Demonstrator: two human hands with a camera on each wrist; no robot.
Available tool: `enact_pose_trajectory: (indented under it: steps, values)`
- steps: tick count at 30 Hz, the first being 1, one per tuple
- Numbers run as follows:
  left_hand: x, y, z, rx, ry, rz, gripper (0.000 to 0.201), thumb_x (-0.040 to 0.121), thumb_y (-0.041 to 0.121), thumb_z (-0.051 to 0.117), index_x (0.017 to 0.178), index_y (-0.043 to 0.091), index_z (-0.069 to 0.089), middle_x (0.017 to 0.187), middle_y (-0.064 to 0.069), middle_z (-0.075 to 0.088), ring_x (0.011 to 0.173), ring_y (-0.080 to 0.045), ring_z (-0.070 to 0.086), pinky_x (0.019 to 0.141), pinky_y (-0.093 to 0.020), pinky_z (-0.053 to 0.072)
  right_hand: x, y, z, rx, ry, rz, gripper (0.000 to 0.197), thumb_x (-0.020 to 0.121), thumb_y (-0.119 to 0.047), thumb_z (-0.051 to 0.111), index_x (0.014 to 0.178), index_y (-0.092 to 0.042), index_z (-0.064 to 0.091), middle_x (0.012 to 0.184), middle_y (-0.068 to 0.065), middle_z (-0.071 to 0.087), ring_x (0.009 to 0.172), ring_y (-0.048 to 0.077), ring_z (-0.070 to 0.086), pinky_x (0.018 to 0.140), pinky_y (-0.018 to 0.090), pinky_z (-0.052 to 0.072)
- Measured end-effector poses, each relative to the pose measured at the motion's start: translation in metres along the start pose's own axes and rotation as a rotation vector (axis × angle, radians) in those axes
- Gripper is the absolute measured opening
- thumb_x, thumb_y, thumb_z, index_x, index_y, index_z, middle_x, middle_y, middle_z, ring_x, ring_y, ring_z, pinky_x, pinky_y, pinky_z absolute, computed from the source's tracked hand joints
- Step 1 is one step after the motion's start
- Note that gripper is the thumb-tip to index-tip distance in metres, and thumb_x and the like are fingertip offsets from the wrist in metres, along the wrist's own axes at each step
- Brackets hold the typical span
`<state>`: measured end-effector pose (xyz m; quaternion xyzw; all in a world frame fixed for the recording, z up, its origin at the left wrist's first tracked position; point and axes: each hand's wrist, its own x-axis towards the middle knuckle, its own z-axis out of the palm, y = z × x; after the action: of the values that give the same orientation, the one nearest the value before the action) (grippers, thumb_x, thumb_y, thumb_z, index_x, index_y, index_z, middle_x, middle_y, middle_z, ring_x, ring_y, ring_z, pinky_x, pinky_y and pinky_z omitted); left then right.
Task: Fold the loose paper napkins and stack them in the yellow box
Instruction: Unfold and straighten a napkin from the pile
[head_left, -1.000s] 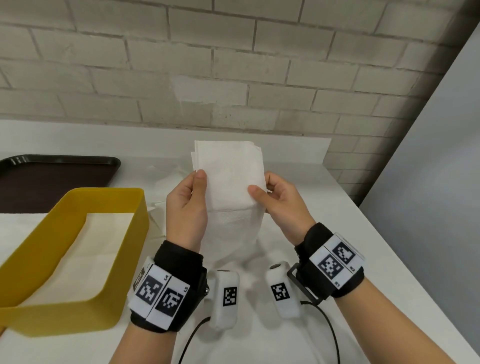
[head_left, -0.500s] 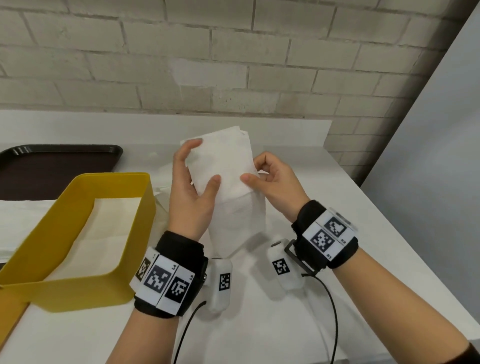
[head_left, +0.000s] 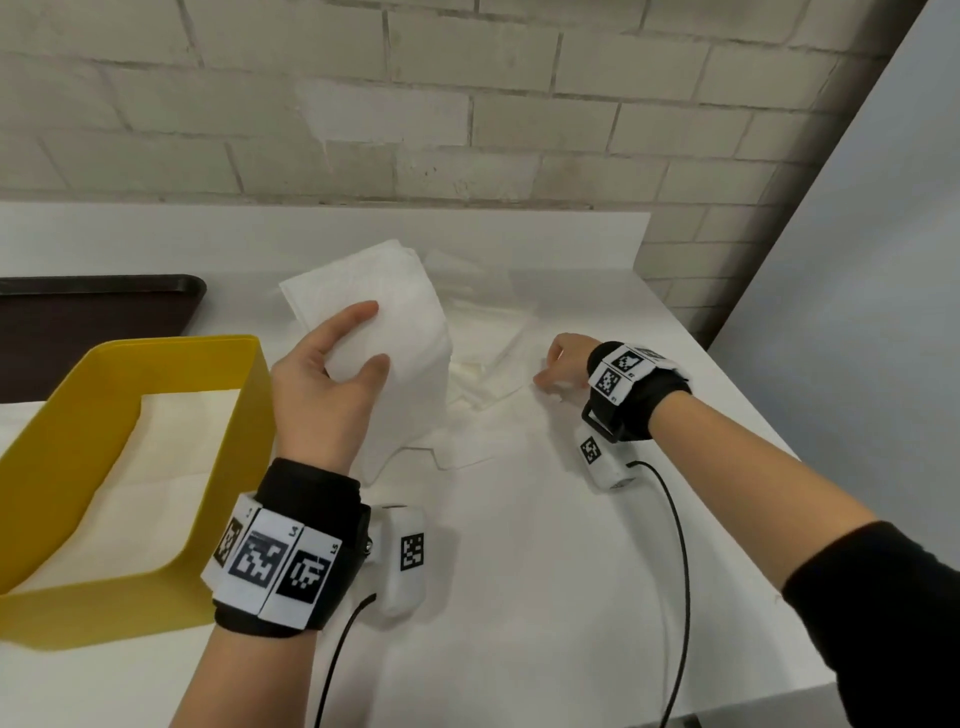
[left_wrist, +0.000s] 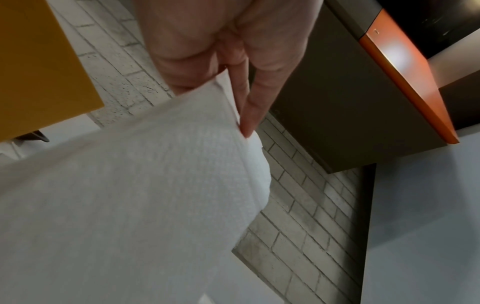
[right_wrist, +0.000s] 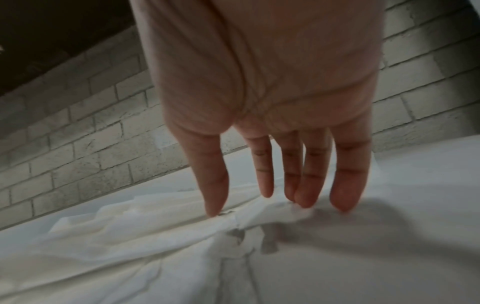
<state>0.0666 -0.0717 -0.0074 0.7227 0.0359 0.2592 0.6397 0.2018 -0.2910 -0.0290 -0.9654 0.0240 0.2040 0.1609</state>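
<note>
The left hand (head_left: 332, 384) holds a folded napkin (head_left: 384, 322) in the air just right of the yellow box (head_left: 249, 415), thumb on the near face and fingers behind it; its lower half droops toward the desk (head_left: 519, 571). The right hand (head_left: 563, 364) is down on the desk with straight, spread fingers (right_wrist: 345, 185), tips touching the edge of the loose napkins (head_left: 488, 379) and gripping nothing. The box already has white paper lying flat on its floor.

The napkin looks very light, thin and limp: it sags wherever it is unsupported and should crease or tear under a hard pull. A broad pinch near the folded edge, as the left hand has now, likely keeps the layers together. The loose sheets lie rumpled and overlapping, so lifting one by a free corner seems the safest way to separate it from the rest.
</note>
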Motion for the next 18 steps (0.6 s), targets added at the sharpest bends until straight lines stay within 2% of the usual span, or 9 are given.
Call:
enact_pose_trajectory:
  steps: [2, 3, 5, 8, 10, 12, 14, 16, 18]
  values:
    - [0.003, 0.002, 0.003, -0.01, -0.018, -0.016, 0.041, 0.079, 0.0, 0.067, 0.1, 0.034, 0.063, 0.108, 0.014, 0.061, 0.113, -0.011, 0.056, 0.101, -0.035, 0.045, 0.006, -0.002, 0.0, -0.003, 0.021, 0.002, 0.023, 0.071, -0.028, 0.069, 0.066, -0.013, 0.053, 0.072, 0.004, 0.057, 0.073, 0.024, 0.055, 0.066, 0.029, 0.041]
    - [0.004, 0.003, 0.004, -0.019, -0.025, -0.02, 0.04, 0.078, 0.001, 0.069, 0.1, 0.033, 0.063, 0.107, 0.015, 0.06, 0.11, -0.009, 0.057, 0.099, -0.034, 0.047, 0.007, -0.005, 0.0, -0.003, 0.01, 0.001, 0.029, 0.07, -0.032, 0.07, 0.057, -0.014, 0.051, 0.062, 0.004, 0.056, 0.066, 0.024, 0.055, 0.064, 0.028, 0.041]
    - [0.008, 0.008, 0.007, -0.039, -0.05, -0.012, 0.039, 0.077, 0.002, 0.071, 0.1, 0.033, 0.063, 0.106, 0.018, 0.06, 0.104, -0.002, 0.058, 0.096, -0.027, 0.049, 0.005, -0.011, 0.0, 0.013, -0.064, -0.018, 0.041, 0.074, -0.039, 0.07, 0.052, -0.012, 0.049, 0.053, 0.004, 0.052, 0.054, 0.022, 0.05, 0.059, 0.024, 0.04]
    - [0.015, 0.017, 0.008, -0.058, -0.099, 0.024, 0.04, 0.077, 0.002, 0.071, 0.096, 0.037, 0.063, 0.105, 0.024, 0.059, 0.105, 0.004, 0.056, 0.095, -0.025, 0.049, 0.002, -0.019, 0.006, -0.046, -0.121, -0.053, 0.041, 0.079, -0.042, 0.068, 0.062, -0.014, 0.043, 0.061, 0.0, 0.047, 0.054, 0.016, 0.044, 0.053, 0.024, 0.035]
    - [0.02, 0.019, 0.009, -0.062, -0.11, 0.032, 0.041, 0.077, 0.001, 0.07, 0.095, 0.037, 0.063, 0.105, 0.024, 0.059, 0.107, 0.003, 0.056, 0.097, -0.028, 0.048, 0.002, -0.025, 0.01, -0.11, -0.107, -0.087, 0.029, 0.081, -0.036, 0.067, 0.081, -0.012, 0.051, 0.08, 0.002, 0.054, 0.075, 0.021, 0.054, 0.064, 0.025, 0.041]
    - [0.021, 0.017, 0.009, -0.064, -0.113, 0.022, 0.04, 0.077, 0.002, 0.07, 0.095, 0.037, 0.063, 0.105, 0.024, 0.06, 0.107, 0.002, 0.057, 0.098, -0.031, 0.048, 0.004, -0.027, 0.012, -0.105, -0.097, -0.114, 0.025, 0.083, -0.026, 0.066, 0.093, -0.005, 0.056, 0.09, 0.002, 0.054, 0.091, 0.022, 0.051, 0.069, 0.024, 0.041]
    - [0.018, 0.013, 0.007, -0.06, -0.112, 0.011, 0.041, 0.076, 0.003, 0.071, 0.093, 0.039, 0.065, 0.102, 0.026, 0.062, 0.107, 0.001, 0.057, 0.099, -0.034, 0.047, 0.004, -0.027, 0.009, -0.075, -0.06, -0.132, 0.017, 0.085, -0.021, 0.065, 0.086, -0.006, 0.056, 0.084, 0.0, 0.049, 0.086, 0.018, 0.046, 0.064, 0.021, 0.037]
    - [0.015, 0.009, 0.005, -0.044, -0.109, 0.013, 0.04, 0.076, 0.004, 0.071, 0.092, 0.04, 0.066, 0.099, 0.03, 0.064, 0.109, 0.0, 0.058, 0.101, -0.036, 0.046, 0.002, -0.024, 0.007, -0.008, -0.016, -0.134, 0.015, 0.085, -0.02, 0.065, 0.08, -0.008, 0.056, 0.08, -0.001, 0.047, 0.078, 0.016, 0.046, 0.053, 0.018, 0.032]
    - [0.013, 0.006, 0.004, -0.026, -0.098, 0.02, 0.041, 0.077, 0.003, 0.07, 0.094, 0.039, 0.065, 0.102, 0.028, 0.064, 0.111, -0.001, 0.057, 0.103, -0.036, 0.044, 0.0, -0.019, 0.004, 0.109, 0.053, -0.149, 0.023, 0.084, -0.019, 0.066, 0.101, -0.006, 0.062, 0.091, 0.0, 0.051, 0.085, 0.016, 0.048, 0.055, 0.018, 0.034]
